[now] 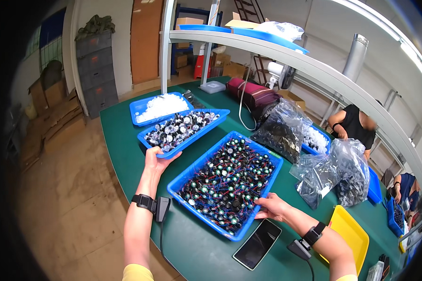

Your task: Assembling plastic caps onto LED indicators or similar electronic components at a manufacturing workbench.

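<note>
My left hand (159,159) grips the near corner of a blue plastic tray (199,136), its fingers under the rim. Small black parts with clear round caps fill this tray, which sits tilted. In front of it lies a larger blue tray (199,218), heaped with small round black components (229,175) that have red and blue wires. Its right side is held by my right hand (273,207), thumb over the rim and fingers low along the outer wall. A dark-screened phone (258,244) rests just below that hand.
Behind the left tray is a blue tray of white parts (162,107). Plastic bags of dark parts (279,129) and a yellow tray (349,239) are to the right on the green table (119,145). A shelf (267,49) spans overhead. Another person (354,124) works at the right.
</note>
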A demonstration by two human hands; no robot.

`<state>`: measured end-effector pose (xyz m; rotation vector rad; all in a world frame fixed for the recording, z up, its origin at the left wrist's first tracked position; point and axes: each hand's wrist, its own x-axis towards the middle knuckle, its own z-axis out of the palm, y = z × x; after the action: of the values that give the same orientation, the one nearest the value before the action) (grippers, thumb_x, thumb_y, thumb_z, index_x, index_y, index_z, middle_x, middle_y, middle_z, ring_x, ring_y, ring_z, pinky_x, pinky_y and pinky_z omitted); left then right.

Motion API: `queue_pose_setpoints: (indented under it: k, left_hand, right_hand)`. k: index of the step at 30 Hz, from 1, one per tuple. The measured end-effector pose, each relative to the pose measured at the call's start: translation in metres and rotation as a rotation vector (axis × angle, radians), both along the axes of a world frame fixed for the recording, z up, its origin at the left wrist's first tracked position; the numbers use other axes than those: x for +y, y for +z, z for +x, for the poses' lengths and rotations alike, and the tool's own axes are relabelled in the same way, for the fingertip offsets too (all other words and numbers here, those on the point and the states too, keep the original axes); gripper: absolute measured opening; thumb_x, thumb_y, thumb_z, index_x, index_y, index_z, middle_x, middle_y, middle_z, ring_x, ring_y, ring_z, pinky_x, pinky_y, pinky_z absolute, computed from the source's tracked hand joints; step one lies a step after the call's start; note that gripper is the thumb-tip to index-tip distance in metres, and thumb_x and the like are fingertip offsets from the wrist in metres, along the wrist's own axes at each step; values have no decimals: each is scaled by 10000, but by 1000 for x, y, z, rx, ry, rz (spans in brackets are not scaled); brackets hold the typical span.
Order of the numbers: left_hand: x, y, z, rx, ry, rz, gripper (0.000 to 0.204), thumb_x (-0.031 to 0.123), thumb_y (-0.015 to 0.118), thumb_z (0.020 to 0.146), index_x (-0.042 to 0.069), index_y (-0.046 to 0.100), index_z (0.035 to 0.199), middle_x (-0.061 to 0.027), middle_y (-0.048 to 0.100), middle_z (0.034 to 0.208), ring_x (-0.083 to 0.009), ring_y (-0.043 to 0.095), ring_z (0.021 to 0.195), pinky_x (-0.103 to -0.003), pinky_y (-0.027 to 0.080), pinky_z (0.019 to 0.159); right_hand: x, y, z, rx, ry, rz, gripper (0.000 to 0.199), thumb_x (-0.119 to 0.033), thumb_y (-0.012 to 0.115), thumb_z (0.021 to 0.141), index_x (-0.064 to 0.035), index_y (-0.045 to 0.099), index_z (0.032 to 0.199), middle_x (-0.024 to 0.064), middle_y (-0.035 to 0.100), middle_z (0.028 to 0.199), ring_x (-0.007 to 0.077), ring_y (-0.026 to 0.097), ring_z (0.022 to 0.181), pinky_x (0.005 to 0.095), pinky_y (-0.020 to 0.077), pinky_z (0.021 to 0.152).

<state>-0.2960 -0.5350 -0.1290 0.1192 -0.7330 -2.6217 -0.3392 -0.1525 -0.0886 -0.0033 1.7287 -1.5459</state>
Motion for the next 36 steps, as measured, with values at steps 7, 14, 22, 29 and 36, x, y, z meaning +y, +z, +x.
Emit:
queue_pose_setpoints:
  k: [7, 14, 22, 29, 36]
  left_hand:
    - [11, 40, 36, 74, -3, -105, 591, 56, 423, 541, -103, 469, 1109, -227, 540, 1117, -395, 513, 1050, -578, 416, 876]
    - [61, 64, 68, 125, -18, -87, 610, 68, 419, 565, -138, 411, 1139, -264, 518, 1122, -408, 522, 1030, -561, 444, 874]
    - [118, 43, 34, 42, 461, -55, 508, -49, 412, 586, -83, 432, 1093, -241, 517, 1036, -412, 551, 940, -611, 483, 781]
    - [147, 28, 3, -66, 672, 20, 660, -110, 469, 643, 146, 256, 1212, -99, 402, 1138, -214, 517, 945, -380, 537, 628]
    - [180, 3, -33, -194, 822, -309, 650, -39, 598, 715, -34, 180, 1213, -157, 347, 1159, -169, 484, 928, -243, 449, 718]
  right_hand:
    - [-49, -14, 6, -7, 34, -126, 237, 1, 500, 840, 59, 435, 1060, 188, 585, 909, 307, 642, 760, 372, 594, 631]
    - [-132, -41, 15, 42, -167, -271, 283, -58, 598, 818, 139, 440, 944, 186, 571, 894, 287, 639, 731, 322, 597, 583]
    - [-206, -55, 40, 268, 209, -264, 122, -116, 524, 840, -10, 579, 862, 73, 589, 784, 122, 490, 533, 240, 346, 428]
    - [-94, -19, 5, 966, 156, 183, 157, -87, 514, 826, 40, 595, 783, 128, 620, 661, 188, 639, 539, 300, 515, 474]
    - [-61, -17, -113, 1165, -114, 439, 459, -286, 496, 865, 90, 491, 1129, 258, 569, 1032, 337, 597, 914, 403, 518, 730]
